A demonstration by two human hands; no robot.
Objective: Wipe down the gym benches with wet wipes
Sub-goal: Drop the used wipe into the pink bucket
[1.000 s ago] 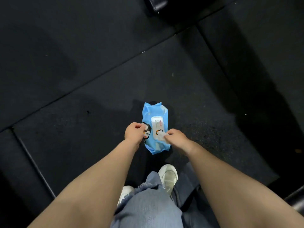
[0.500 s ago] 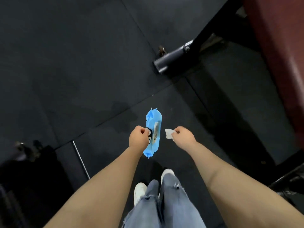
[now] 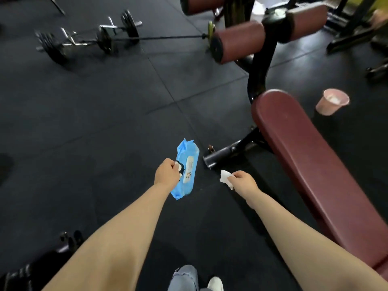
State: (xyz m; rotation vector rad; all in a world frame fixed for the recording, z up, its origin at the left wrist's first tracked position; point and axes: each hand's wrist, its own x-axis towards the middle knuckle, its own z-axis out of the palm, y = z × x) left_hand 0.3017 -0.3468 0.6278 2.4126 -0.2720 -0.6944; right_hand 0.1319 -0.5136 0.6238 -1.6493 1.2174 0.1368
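The left hand (image 3: 167, 173) is gripping the wipes pack (image 3: 185, 169) while the right hand (image 3: 243, 181) is pinching a wipe (image 3: 225, 178) (wiping not yet begun), needing a reach toward the bench pad (image 3: 310, 164) at three o'clock.

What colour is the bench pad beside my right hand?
Dark maroon bench pad, seen clearly in the head view.

Dim gym, motion blur up top, edges warped.
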